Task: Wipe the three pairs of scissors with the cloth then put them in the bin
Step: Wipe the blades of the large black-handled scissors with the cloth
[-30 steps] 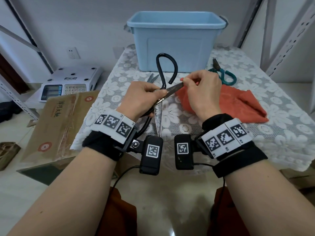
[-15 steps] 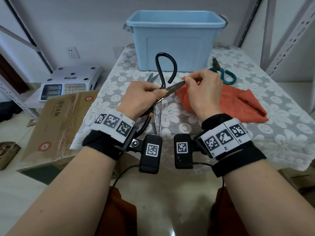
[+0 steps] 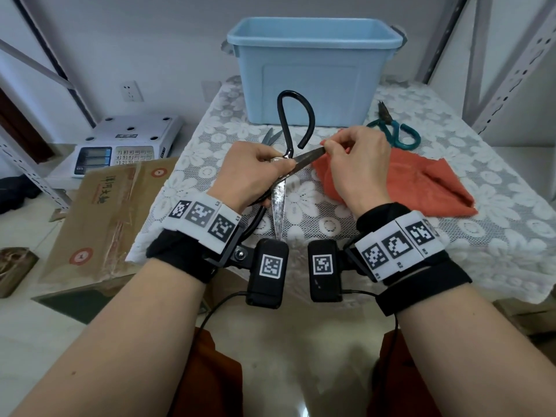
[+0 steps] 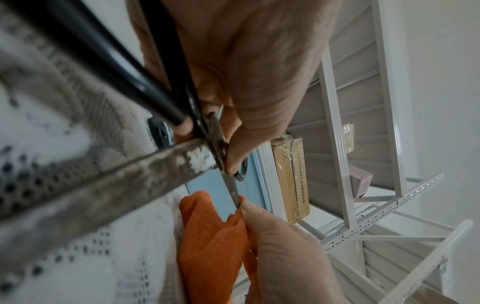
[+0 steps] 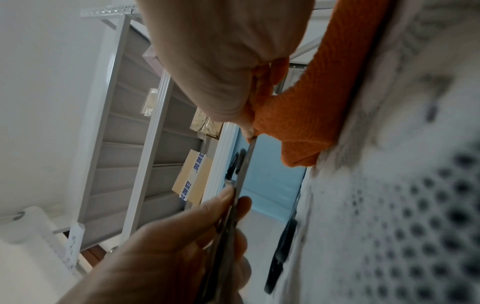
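Observation:
My left hand [image 3: 258, 164] grips large black-handled scissors [image 3: 296, 115] at the pivot, blades spread apart; one rusty blade [image 4: 103, 185] points back toward me. My right hand [image 3: 358, 164] pinches the orange cloth [image 3: 421, 185] around the tip of the other blade [image 3: 310, 155], also seen as a thin edge [image 5: 246, 162] in the right wrist view. The cloth [image 4: 210, 242] trails onto the table. Green-handled scissors [image 3: 397, 130] lie right of the light blue bin [image 3: 313, 70]. A third pair's grey tips [image 3: 270, 135] show behind my left hand.
The table wears a white lace cloth [image 3: 451, 245]. The bin stands at its far edge. A scale [image 3: 126, 142] and a cardboard box [image 3: 111, 212] sit to the left, below table level. Metal shelf posts [image 3: 511, 73] rise on the right.
My right hand with the cloth has slid a little outward along the blade toward its tip. The left hand and scissors stay almost still.

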